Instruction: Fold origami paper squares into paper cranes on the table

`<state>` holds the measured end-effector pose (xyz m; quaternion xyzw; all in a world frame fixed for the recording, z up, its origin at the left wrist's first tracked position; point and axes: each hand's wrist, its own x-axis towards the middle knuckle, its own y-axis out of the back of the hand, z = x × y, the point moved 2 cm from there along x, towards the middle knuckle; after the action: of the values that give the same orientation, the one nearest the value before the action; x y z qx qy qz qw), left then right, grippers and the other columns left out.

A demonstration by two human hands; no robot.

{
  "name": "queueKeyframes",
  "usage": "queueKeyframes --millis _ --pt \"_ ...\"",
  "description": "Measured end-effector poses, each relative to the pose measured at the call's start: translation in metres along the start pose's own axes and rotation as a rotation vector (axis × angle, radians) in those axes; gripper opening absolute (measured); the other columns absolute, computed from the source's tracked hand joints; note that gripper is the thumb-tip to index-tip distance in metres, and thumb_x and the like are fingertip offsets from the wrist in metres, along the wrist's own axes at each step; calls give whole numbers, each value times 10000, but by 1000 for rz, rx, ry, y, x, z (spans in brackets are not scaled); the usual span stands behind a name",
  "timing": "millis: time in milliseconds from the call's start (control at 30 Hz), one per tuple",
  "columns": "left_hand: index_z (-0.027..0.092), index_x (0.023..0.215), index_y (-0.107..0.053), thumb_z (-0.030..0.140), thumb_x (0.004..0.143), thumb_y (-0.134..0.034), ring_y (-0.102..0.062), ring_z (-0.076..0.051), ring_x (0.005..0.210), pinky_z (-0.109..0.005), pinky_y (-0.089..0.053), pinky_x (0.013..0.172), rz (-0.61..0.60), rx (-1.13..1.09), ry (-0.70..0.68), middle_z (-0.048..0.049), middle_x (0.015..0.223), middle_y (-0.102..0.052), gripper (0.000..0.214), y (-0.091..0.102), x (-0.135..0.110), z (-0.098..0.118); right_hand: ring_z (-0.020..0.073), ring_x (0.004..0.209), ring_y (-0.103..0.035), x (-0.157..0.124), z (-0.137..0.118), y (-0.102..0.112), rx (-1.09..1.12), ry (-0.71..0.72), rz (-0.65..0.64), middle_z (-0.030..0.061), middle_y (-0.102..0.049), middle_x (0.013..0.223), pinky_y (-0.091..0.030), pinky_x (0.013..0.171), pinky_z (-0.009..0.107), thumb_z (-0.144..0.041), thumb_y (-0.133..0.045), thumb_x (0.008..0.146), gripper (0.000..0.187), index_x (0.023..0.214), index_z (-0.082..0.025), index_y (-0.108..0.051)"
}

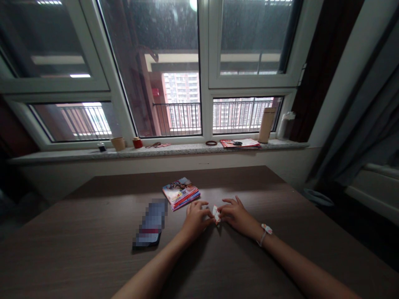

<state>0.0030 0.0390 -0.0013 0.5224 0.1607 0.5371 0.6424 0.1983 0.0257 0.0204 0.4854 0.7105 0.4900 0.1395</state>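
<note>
Between my two hands is a small piece of folded paper [216, 214], white with red and orange marks. My left hand [197, 216] pinches its left side with thumb and forefinger. From the other side, my right hand [235, 214] grips the right edge with its fingertips, the other fingers raised. A white band with a small ornament circles my right wrist. Just beyond my left hand lies a stack of colourful printed sheets [181, 193]. A phone [151, 224], its screen blurred out, rests on the table to the left of my left hand.
The brown table [93, 216] reaches toward a window sill [174, 150]. On the sill stand a paper cup [117, 143], a red spool-like item [137, 143], a tan bottle [267, 125] and red-and-white papers [249, 143] with scissors [237, 143] on top. A grey curtain [358, 112] hangs at right.
</note>
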Motion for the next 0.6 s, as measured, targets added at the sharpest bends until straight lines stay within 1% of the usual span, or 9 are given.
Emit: queueKeyframes --millis 167,300,400,600 --pt "285 796 -735 340 713 -763 -460 -269 1163 -475 -350 991 2 3 -5 -30 1218 -598 103 -1 0 0 271 1319 -366 -2 -1 1 72 -35 31 -1 -689 1139 -66 1110 587 -317 -590 844 120 847 -278 -703" --pt "288 800 -732 329 714 -756 -467 -268 1154 -477 -354 991 13 -5 -11 -29 1203 -600 98 0 -1 1 277 1306 -378 0 -1 -2 51 -41 73 1 -707 1089 -47 1103 594 -311 -613 826 101 815 -273 -705" --pt "300 835 -730 305 715 -750 -467 -262 1158 -476 -345 1006 22 -15 -31 -25 1198 -599 122 1 -2 3 274 1294 -393 0 0 -4 34 -37 92 -3 -708 1077 -50 1101 590 -287 -637 801 70 829 -275 -701" --pt "330 860 -739 270 702 -762 -477 -260 1151 -476 -346 1007 42 8 -65 -19 1177 -614 171 3 -2 7 269 1303 -383 -1 0 -5 25 -16 102 -23 -701 1099 -37 1112 578 -258 -638 798 128 904 -298 -697"
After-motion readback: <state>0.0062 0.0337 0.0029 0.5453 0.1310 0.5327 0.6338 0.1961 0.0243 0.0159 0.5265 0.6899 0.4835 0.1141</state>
